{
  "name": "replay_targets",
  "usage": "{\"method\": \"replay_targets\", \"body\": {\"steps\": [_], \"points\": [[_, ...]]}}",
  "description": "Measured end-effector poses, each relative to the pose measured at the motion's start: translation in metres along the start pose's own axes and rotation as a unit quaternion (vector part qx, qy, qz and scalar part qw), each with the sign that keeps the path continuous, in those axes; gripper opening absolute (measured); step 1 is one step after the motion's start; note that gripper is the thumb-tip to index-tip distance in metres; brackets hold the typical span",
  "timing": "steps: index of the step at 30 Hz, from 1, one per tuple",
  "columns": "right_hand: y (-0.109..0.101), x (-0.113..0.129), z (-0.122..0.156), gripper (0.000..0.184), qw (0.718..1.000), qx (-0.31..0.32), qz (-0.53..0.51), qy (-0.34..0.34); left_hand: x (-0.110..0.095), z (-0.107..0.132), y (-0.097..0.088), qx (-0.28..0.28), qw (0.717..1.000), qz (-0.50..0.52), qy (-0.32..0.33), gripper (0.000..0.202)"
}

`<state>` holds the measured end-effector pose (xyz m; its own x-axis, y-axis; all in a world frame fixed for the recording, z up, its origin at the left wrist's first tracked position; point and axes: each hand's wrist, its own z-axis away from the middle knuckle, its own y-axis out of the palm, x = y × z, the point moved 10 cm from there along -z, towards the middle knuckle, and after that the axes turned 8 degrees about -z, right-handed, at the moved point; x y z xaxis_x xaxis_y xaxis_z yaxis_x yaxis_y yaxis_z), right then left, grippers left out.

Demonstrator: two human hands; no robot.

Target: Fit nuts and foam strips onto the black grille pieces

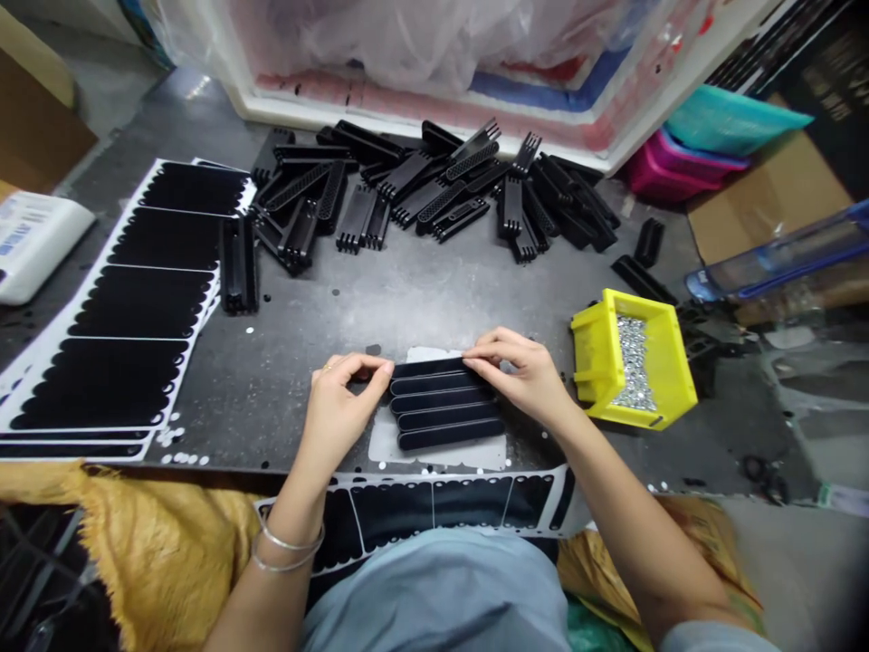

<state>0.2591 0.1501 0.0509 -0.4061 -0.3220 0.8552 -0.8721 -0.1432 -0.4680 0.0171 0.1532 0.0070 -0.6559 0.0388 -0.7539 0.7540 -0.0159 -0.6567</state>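
Left hand: the left hand (338, 412) is curled, with its fingertips (367, 364) pressed together and pinching the top left corner of the ribbed piece; a ring sits on one finger, and two metal bangles (289, 549) circle the wrist.

Right hand: the right hand (516, 371) lies over the piece's right end, with its fingers close together and its thumb and forefinger pinching the top edge.

Ribbed piece: the black ribbed piece (441, 403) lies flat between the hands, near the table's front edge, with its long ridges running sideways.

Under it: a white liner (384, 444) lies beneath the piece and shows past its lower edge.

Table: a dark grey table (407, 317) bears everything, dotted with small white discs.

Behind: a heap of black comb-shaped parts (434, 195) lies well beyond the hands.

Left side: stacked sheets of black scalloped pads (128, 308) lie on white backing.

Right side: a yellow bin (597, 353) of silver studs (635, 362) stands just beside the right hand.

Front: a strip of black pads (407, 512) hangs over the table's edge.
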Motion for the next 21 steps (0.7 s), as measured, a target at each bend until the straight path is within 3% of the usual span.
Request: {"method": "replay_targets", "body": {"steps": [6, 8, 11, 12, 14, 16, 19, 21], "points": [[0.011, 0.002, 0.000, 0.014, 0.999, 0.029, 0.002, -0.041, 0.001, -0.003, -0.002, 0.001, 1.000, -0.012, 0.009, 0.022], [0.000, -0.004, 0.002, 0.014, 0.999, 0.001, 0.044, -0.021, -0.004, -0.001, -0.003, 0.004, 0.999, -0.037, 0.018, 0.024], [-0.033, -0.016, 0.019, 0.019, 0.990, -0.076, 0.105, 0.063, -0.025, 0.006, -0.005, -0.013, 0.991, -0.120, 0.064, 0.030], [-0.044, -0.017, 0.029, 0.021, 0.986, -0.096, 0.110, 0.087, -0.037, 0.009, 0.000, -0.003, 0.984, -0.148, 0.100, 0.040], [-0.057, -0.014, 0.051, 0.024, 0.982, -0.112, 0.103, 0.114, -0.061, 0.019, 0.021, 0.049, 0.963, -0.189, 0.187, 0.083], [-0.058, -0.008, 0.074, 0.027, 0.983, -0.101, 0.084, 0.128, -0.076, 0.029, 0.045, 0.110, 0.937, -0.216, 0.251, 0.119], [-0.045, -0.007, 0.103, 0.034, 0.983, -0.077, 0.060, 0.152, -0.083, 0.035, 0.059, 0.122, 0.930, -0.219, 0.267, 0.124], [-0.032, -0.002, 0.111, 0.072, 0.988, -0.067, 0.024, 0.136, -0.091, 0.042, 0.058, 0.103, 0.944, -0.164, 0.266, 0.123]]}}
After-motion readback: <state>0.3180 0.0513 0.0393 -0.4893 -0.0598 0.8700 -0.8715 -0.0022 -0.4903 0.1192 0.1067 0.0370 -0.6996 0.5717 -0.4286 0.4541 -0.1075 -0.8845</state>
